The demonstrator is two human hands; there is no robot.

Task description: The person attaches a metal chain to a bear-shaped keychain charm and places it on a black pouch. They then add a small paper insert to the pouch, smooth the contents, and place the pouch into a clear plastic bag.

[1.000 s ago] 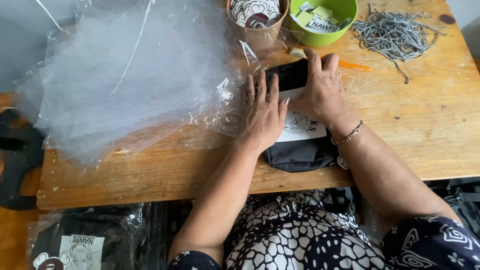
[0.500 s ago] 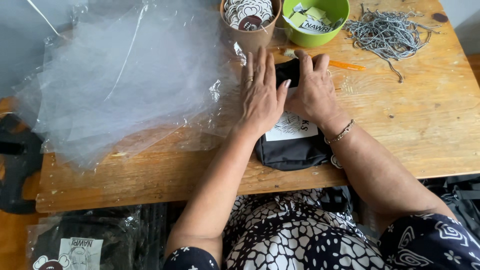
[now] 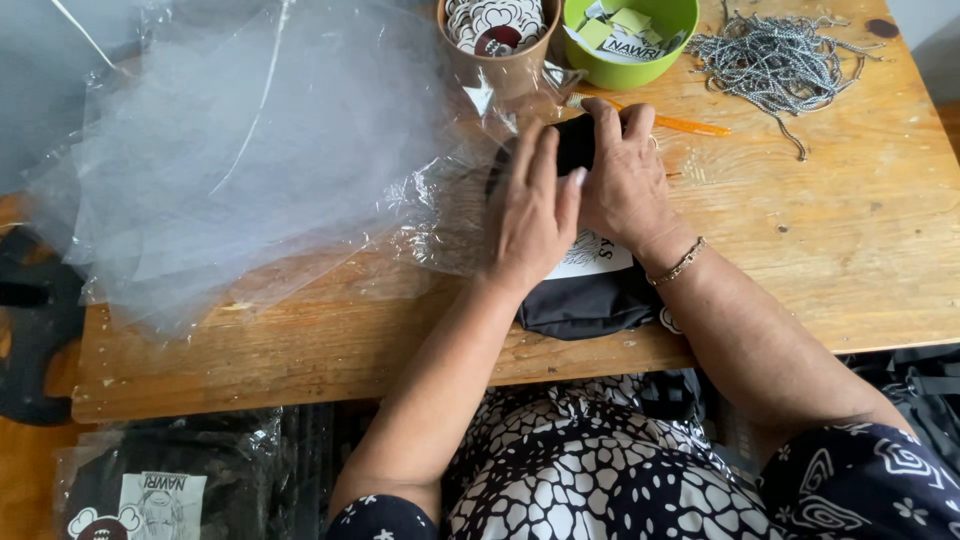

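Clear plastic bags (image 3: 230, 160) lie in a loose heap over the left half of the wooden table (image 3: 850, 270), and one bagged black item (image 3: 150, 480) with a printed card already rests below the table edge at the lower left, so at least one piece looks finished. Near the middle of the table, the left hand (image 3: 535, 205) lies flat on a folded black garment (image 3: 590, 300), fingers straight and close together, pressing the cloth down. Touching it, the right hand (image 3: 625, 175) curls over the far end of the same garment, its fingers bent and clamped on the black fabric near a white printed patch (image 3: 595, 255). A sheet of clear film (image 3: 450, 215) lies partly under and beside the garment, but whether the cloth has entered a bag I cannot tell; judging by the open near end hanging over the table edge, the packing of this piece seems only partly done, with folding or sliding in and closing left to do. Farther back stand a brown cup of round tags (image 3: 500, 40) and a green bowl of paper slips (image 3: 630, 40), with an orange pen (image 3: 670, 122) just beyond the right hand. At the far right lies a pile of grey strings (image 3: 775, 55), untouched.
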